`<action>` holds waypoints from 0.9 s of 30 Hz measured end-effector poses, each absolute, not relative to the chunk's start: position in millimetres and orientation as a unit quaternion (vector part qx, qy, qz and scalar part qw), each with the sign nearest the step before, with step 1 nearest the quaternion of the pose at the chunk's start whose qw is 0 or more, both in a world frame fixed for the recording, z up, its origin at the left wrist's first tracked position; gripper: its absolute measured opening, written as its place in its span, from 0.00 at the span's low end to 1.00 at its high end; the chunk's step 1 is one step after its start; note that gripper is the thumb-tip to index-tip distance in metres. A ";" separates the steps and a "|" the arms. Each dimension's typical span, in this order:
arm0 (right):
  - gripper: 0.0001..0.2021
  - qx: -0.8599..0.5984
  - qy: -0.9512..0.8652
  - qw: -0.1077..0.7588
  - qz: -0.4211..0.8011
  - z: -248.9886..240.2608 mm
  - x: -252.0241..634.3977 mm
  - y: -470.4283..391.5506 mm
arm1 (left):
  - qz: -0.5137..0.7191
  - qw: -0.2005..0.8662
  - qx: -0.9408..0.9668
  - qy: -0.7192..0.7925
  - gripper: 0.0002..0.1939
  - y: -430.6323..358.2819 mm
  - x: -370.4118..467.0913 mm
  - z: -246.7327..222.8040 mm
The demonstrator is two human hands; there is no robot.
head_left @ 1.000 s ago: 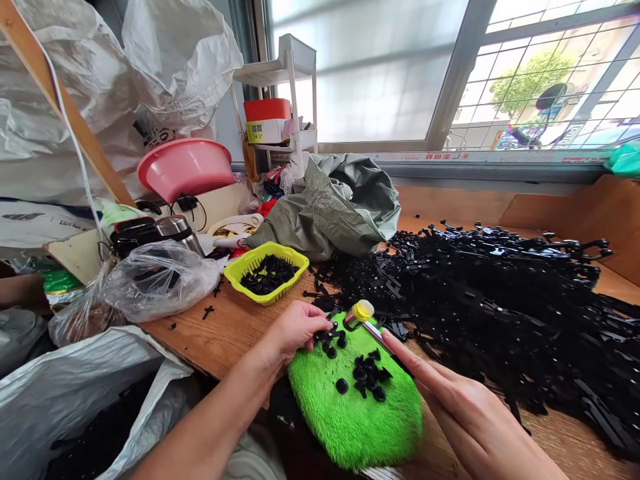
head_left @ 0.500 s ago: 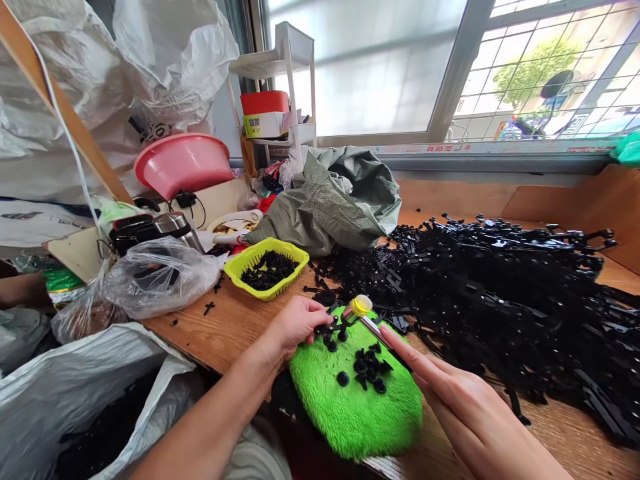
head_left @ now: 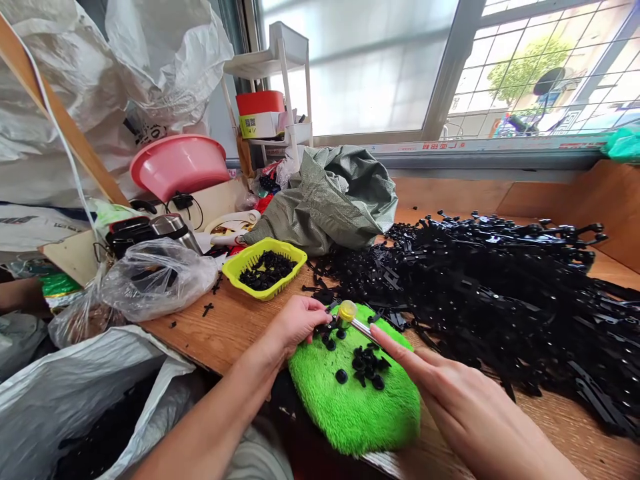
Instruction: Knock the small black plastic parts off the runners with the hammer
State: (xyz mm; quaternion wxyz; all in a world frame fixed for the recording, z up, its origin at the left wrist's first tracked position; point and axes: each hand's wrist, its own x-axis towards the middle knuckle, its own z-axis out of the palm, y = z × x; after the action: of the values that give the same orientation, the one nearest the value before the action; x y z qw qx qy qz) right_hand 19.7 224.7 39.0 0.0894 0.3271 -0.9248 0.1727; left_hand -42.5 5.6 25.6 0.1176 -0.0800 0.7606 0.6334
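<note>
My right hand (head_left: 440, 380) grips a small hammer (head_left: 347, 312) with a yellow plastic face and a metal shaft, its index finger stretched along the shaft. The hammer's head is low over the far side of a fluffy green cloth pad (head_left: 350, 420). My left hand (head_left: 297, 323) is closed in a pinch on a small black plastic part (head_left: 327, 327), just left of the hammer head; the fingertips partly hide it. On the pad, several black round-headed pieces (head_left: 369, 363) lie in a loose cluster, with single ones around them.
A large heap of black plastic parts (head_left: 480, 287) covers the table's right side. Behind the pad stand a yellow basket (head_left: 235, 270) of black pieces and a grey-green sack (head_left: 325, 200). A clear plastic bag (head_left: 160, 280) and an open white sack (head_left: 165, 363) are at left.
The hammer head has dropped slightly and moved left, closer to my left fingers. My left hand keeps its pinch at nearly the same spot.
</note>
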 end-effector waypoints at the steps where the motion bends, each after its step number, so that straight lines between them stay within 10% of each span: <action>1: 0.25 0.321 -0.921 0.105 0.195 40.2 19.1 224.3 | 0.632 0.118 -0.081 0.761 0.02 5.8 -42.6 25.6; 27: 0.28 0.282 -0.936 0.118 0.175 19.9 18.9 228.4 | 0.701 0.143 -0.059 0.696 0.07 -4.1 -37.4 21.0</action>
State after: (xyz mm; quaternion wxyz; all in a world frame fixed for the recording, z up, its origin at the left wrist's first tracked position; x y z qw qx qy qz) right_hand 18.9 228.4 19.9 0.1180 0.2822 -0.9358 0.1751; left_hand -37.4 -4.1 21.0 0.1434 -0.0591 0.6957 0.7014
